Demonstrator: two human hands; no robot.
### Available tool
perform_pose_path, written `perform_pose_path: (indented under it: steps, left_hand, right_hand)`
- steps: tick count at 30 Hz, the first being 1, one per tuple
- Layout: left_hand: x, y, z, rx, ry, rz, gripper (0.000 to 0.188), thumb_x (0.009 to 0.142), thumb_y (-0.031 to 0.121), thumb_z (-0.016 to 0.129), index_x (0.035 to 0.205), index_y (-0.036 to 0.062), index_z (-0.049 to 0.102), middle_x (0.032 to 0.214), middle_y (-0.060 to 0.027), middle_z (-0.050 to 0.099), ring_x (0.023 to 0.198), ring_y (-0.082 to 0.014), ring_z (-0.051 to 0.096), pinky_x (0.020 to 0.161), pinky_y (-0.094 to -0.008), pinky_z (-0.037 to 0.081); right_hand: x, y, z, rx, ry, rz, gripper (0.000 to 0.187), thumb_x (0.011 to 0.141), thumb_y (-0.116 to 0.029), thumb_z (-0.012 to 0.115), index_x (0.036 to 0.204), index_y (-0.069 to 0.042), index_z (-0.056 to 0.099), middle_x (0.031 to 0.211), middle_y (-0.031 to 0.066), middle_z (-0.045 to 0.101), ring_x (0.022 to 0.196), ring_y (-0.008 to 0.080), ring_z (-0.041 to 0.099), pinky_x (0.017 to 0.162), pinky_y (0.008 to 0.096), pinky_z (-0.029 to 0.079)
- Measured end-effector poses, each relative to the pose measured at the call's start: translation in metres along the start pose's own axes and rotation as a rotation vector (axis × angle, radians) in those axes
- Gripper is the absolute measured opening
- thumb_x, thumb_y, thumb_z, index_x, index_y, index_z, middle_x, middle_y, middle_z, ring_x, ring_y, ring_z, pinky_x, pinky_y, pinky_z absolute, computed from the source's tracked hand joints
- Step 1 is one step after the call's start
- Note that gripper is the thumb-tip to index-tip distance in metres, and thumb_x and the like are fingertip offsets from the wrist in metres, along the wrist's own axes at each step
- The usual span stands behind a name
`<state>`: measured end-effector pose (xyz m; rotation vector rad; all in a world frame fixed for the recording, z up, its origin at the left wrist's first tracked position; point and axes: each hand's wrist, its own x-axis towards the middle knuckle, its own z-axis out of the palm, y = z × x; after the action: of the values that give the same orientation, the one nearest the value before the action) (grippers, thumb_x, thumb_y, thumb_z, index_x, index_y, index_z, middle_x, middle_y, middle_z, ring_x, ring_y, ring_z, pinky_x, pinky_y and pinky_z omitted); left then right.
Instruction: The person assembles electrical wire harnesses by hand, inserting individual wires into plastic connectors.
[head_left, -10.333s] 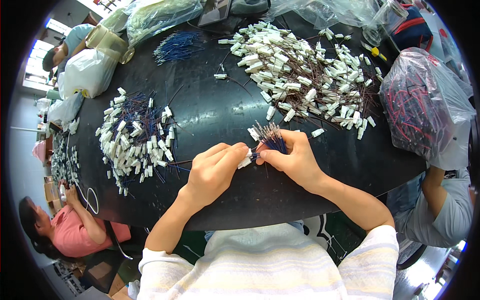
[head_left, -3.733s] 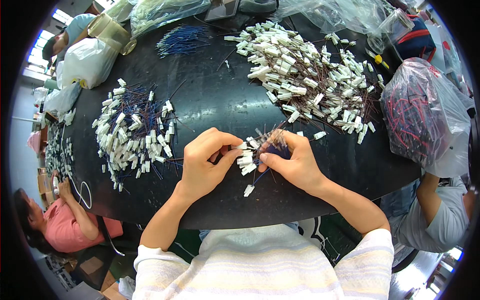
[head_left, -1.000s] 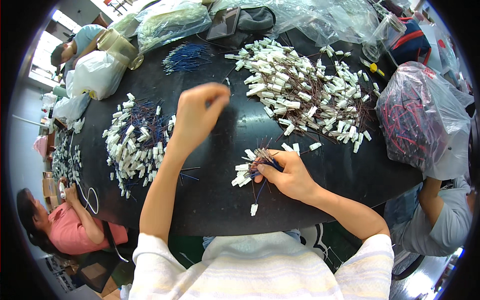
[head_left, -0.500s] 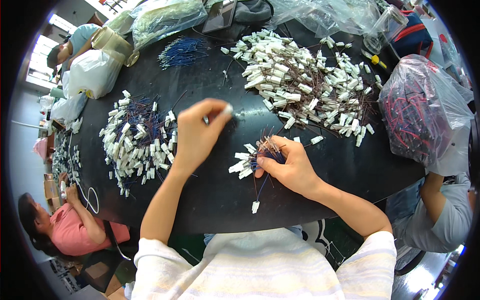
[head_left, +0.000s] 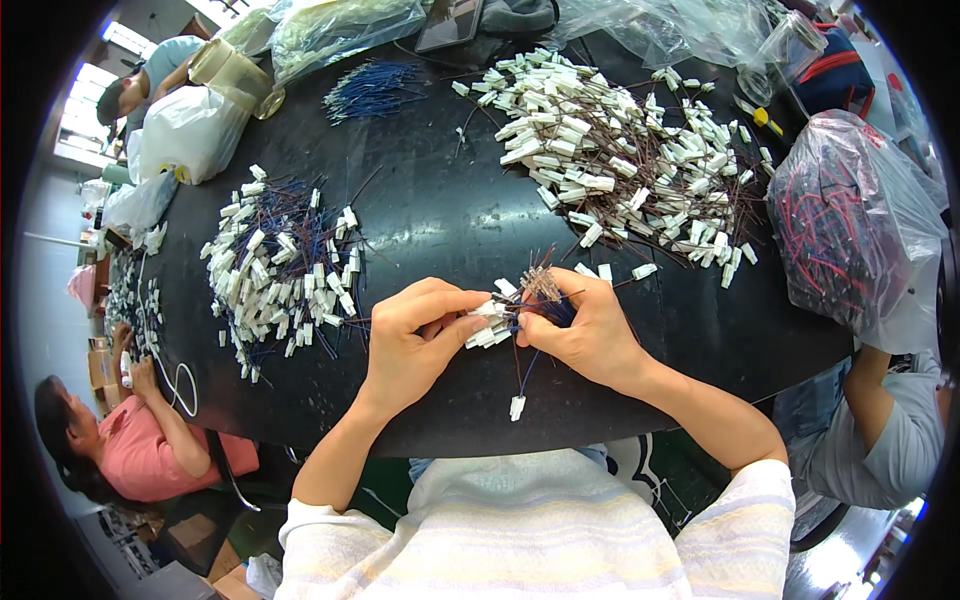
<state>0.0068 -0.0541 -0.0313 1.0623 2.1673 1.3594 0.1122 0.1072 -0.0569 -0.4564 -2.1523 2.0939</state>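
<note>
Centrally, over the near part of the black table (head_left: 430,400), a person works with both hands on a bundle of wires (head_left: 556,311). The right hand (head_left: 590,325) has its thumb and fingers clamped on that bundle, mostly dark blue, with the bare-looking tips gathered upward into a brownish tuft. White connectors (head_left: 488,336) fan out from the bundle on its left side, toward the left hand (head_left: 415,335). That hand's thumb and forefinger are bent toward each other right at these connectors, though one cannot tell whether they are closed on a single piece. One connector (head_left: 517,408) (the odd one out) dangles below the rest on its own thin wires.

To the left lies a pile of white connectors with blue and brown wires (head_left: 280,270); farther off, to the right, spreads a larger pile with brown wires (head_left: 630,160). Loose blue wires (head_left: 372,92) lie toward the far edge. At the right stands a clear bag holding red wires (head_left: 840,220), and at the left sits a co-worker in a pink top (head_left: 165,450).
</note>
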Motion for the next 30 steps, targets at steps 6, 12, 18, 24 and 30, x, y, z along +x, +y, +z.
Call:
perform_pose_path:
  steps: [6,12,18,24,30]
  left_hand:
    - [0.003,0.001,0.0,0.124,0.017,0.202,0.017,0.066,0.001,0.071,0.083,0.0017,0.067,0.068,-0.0064,0.059,0.056,-0.0143,0.051,0.049,-0.025,0.039]
    - [0.008,0.002,0.0,0.193,-0.005,0.328,0.016,0.064,0.001,0.071,0.079,0.0018,0.066,0.066,-0.0059,0.057,0.058,-0.0173,0.052,0.051,-0.0278,0.041]
    - [0.012,0.005,0.003,0.303,0.025,0.479,0.015,0.063,0.001,0.071,0.077,0.0015,0.065,0.065,-0.0056,0.057,0.057,-0.0178,0.051,0.05,-0.0281,0.041]
    - [0.008,-0.001,0.006,0.228,0.059,0.46,0.017,0.061,-0.002,0.071,0.077,-0.0007,0.065,0.068,-0.007,0.059,0.058,-0.0181,0.053,0.05,-0.0273,0.041]
    - [0.013,-0.002,0.009,0.254,0.046,0.542,0.016,0.061,-0.002,0.071,0.075,-0.0013,0.064,0.067,-0.008,0.059,0.057,-0.0184,0.053,0.049,-0.0278,0.041]
  right_hand:
    - [0.0,-0.004,-0.001,0.007,-0.035,-0.003,0.012,0.076,-0.008,0.062,0.079,0.003,0.058,0.064,0.0054,0.06,0.059,0.0071,0.053,0.054,0.0242,0.044]
    - [-0.001,-0.002,-0.003,0.103,-0.089,-0.037,0.009,0.078,-0.006,0.061,0.082,0.003,0.06,0.068,0.0058,0.063,0.065,0.0077,0.058,0.059,0.0222,0.046]
    - [-0.001,-0.002,-0.006,0.144,-0.084,-0.049,0.008,0.079,-0.004,0.061,0.082,0.003,0.06,0.071,0.0061,0.063,0.066,0.0086,0.059,0.062,0.0215,0.046]
    - [0.002,0.001,-0.004,0.231,-0.056,0.034,0.007,0.077,-0.002,0.058,0.083,0.003,0.059,0.072,0.0056,0.063,0.066,0.0094,0.059,0.062,0.0224,0.046]
    - [0.0,0.005,-0.004,0.118,-0.037,-0.073,0.006,0.078,-0.001,0.057,0.083,0.003,0.057,0.07,0.0074,0.063,0.066,0.0122,0.061,0.061,0.0253,0.047]
